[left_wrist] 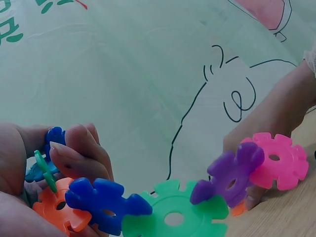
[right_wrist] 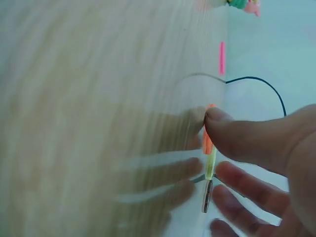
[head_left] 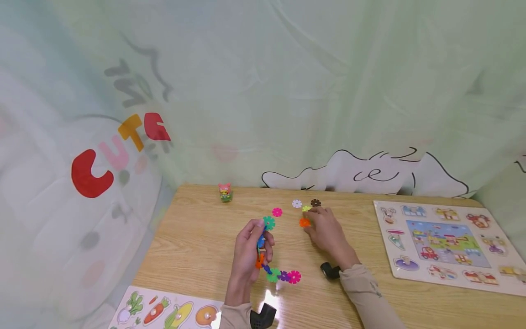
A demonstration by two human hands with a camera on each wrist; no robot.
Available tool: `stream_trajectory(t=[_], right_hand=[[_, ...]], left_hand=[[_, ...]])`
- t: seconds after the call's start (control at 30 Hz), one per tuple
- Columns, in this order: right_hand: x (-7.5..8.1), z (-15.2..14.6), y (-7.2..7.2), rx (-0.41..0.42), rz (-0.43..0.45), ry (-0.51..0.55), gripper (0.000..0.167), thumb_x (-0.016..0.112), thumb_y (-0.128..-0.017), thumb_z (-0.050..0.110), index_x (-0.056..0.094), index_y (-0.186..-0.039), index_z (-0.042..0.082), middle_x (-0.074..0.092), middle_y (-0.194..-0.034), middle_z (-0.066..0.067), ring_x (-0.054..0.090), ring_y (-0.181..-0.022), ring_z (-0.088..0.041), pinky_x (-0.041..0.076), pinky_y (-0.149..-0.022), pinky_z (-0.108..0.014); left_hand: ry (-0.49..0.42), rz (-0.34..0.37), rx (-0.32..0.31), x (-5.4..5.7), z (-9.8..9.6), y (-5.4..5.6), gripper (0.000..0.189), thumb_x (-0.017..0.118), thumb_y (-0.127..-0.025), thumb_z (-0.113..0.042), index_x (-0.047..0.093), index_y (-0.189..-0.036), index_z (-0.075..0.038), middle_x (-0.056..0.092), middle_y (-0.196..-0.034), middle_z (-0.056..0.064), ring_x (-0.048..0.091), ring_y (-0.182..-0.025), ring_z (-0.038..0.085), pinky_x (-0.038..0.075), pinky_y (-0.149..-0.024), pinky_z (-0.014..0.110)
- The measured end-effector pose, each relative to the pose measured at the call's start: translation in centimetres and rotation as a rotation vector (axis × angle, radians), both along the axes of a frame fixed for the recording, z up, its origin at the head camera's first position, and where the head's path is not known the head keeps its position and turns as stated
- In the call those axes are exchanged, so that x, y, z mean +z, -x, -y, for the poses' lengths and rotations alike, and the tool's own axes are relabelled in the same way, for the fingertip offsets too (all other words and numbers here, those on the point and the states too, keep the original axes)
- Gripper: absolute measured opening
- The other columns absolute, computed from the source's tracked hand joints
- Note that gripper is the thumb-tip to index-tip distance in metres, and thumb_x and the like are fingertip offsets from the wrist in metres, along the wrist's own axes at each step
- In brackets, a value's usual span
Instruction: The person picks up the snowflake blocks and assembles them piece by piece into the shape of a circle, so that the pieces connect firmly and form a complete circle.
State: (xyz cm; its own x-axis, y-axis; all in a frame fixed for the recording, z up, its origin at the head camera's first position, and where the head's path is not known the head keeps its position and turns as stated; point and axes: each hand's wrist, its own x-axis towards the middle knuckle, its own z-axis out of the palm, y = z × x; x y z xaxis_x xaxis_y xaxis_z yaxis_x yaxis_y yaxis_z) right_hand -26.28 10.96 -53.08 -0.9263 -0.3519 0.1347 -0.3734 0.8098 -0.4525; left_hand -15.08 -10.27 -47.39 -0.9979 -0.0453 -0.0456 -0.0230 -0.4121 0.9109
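My left hand (head_left: 247,249) grips one end of a chain of interlocking notched plastic discs. Its free end curves out to the right, with a blue disc (left_wrist: 106,207), a green disc (left_wrist: 175,215), a purple disc (left_wrist: 231,175) and a pink disc (left_wrist: 279,160). My right hand (head_left: 330,233) is down at the tabletop, thumb touching a loose orange disc (head_left: 304,222) that lies flat. The other fingers are spread beside a yellow disc (right_wrist: 211,165), partly hidden in the head view.
Near the back lie a white disc (head_left: 297,204), a brown disc (head_left: 315,203) and a loose pink disc (head_left: 277,212). A small pink figurine (head_left: 225,193) stands at the back left. Picture puzzle boards occupy the right (head_left: 448,242) and front left (head_left: 168,313) of the wooden table (head_left: 193,237).
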Motion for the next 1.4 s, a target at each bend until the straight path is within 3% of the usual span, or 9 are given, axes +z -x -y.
stream_trajectory(t=[0.27, 0.4, 0.5, 0.6, 0.77, 0.9, 1.1, 1.4], right_hand=[[-0.3, -0.3, -0.1, -0.009, 0.088, 0.008, 0.022, 0.086, -0.089, 0.015, 0.077, -0.104, 0.002, 0.067, -0.113, -0.017, 0.057, -0.113, -0.037, 0.055, -0.100, -0.054], [-0.1, -0.6, -0.1, -0.045, 0.177, 0.020, 0.027, 0.088, -0.088, 0.019, 0.069, -0.098, 0.004, 0.062, -0.096, -0.009, 0.057, -0.092, -0.027, 0.055, -0.082, -0.042], [0.2, -0.6, -0.1, -0.028, 0.196, 0.080, 0.026, 0.087, -0.089, 0.018, 0.065, -0.097, 0.006, 0.060, -0.085, -0.005, 0.053, -0.078, -0.020, 0.048, -0.069, -0.031], [1.0, -0.1, -0.4, 0.015, 0.103, 0.232, 0.021, 0.087, -0.089, 0.015, 0.068, -0.094, 0.008, 0.064, -0.079, -0.001, 0.054, -0.071, -0.014, 0.046, -0.062, -0.024], [3.5, 1.4, -2.0, 0.147, -0.163, 0.560, 0.014, 0.089, -0.084, 0.007, 0.078, -0.093, 0.010, 0.076, -0.082, 0.000, 0.062, -0.069, -0.008, 0.055, -0.062, -0.022], [5.3, 2.5, -3.5, 0.279, -0.224, 0.701, 0.014, 0.083, -0.087, -0.002, 0.081, -0.096, 0.007, 0.079, -0.087, -0.003, 0.070, -0.073, -0.010, 0.061, -0.069, -0.024], [6.3, 3.3, -4.6, 0.386, -0.250, 0.732, 0.017, 0.074, -0.091, -0.011, 0.079, -0.099, 0.003, 0.078, -0.088, -0.006, 0.071, -0.073, -0.017, 0.058, -0.069, -0.020], [6.7, 3.3, -4.8, 0.403, -0.408, 0.681, 0.020, 0.082, -0.083, -0.012, 0.080, -0.094, 0.005, 0.078, -0.087, -0.004, 0.069, -0.071, -0.012, 0.052, -0.065, -0.015]], left_hand=[[-0.019, 0.006, 0.020, -0.1, 0.0, -0.1, 0.019, 0.056, -0.111, -0.031, 0.057, -0.100, -0.015, 0.062, -0.071, -0.004, 0.053, -0.045, 0.006, 0.041, -0.040, 0.017], [-0.045, 0.014, 0.052, -0.1, 0.0, -0.1, 0.017, 0.056, -0.111, -0.029, 0.060, -0.099, -0.018, 0.062, -0.071, -0.004, 0.052, -0.045, 0.006, 0.041, -0.041, 0.017], [-0.057, 0.011, 0.070, -0.1, 0.0, -0.1, 0.016, 0.056, -0.111, -0.027, 0.061, -0.098, -0.018, 0.062, -0.071, -0.003, 0.051, -0.045, 0.007, 0.040, -0.042, 0.017], [-0.062, 0.011, 0.077, 0.0, 0.0, -0.1, 0.016, 0.055, -0.111, -0.027, 0.062, -0.098, -0.018, 0.062, -0.071, -0.003, 0.051, -0.045, 0.007, 0.040, -0.042, 0.017], [-0.067, 0.021, 0.083, 0.1, 0.0, -0.1, 0.016, 0.055, -0.110, -0.026, 0.062, -0.098, -0.018, 0.061, -0.071, -0.003, 0.051, -0.045, 0.007, 0.040, -0.042, 0.017], [-0.075, 0.024, 0.084, 0.2, -0.1, -0.1, 0.016, 0.056, -0.110, -0.026, 0.062, -0.097, -0.018, 0.061, -0.071, -0.003, 0.051, -0.045, 0.007, 0.041, -0.042, 0.016], [-0.082, 0.027, 0.068, 0.4, -0.4, -0.1, 0.017, 0.057, -0.110, -0.028, 0.061, -0.096, -0.018, 0.061, -0.071, -0.004, 0.052, -0.045, 0.007, 0.040, -0.041, 0.017], [-0.058, 0.002, 0.041, 0.6, -0.7, -0.4, 0.018, 0.057, -0.110, -0.029, 0.060, -0.097, -0.017, 0.062, -0.071, -0.004, 0.052, -0.046, 0.007, 0.041, -0.041, 0.016]])
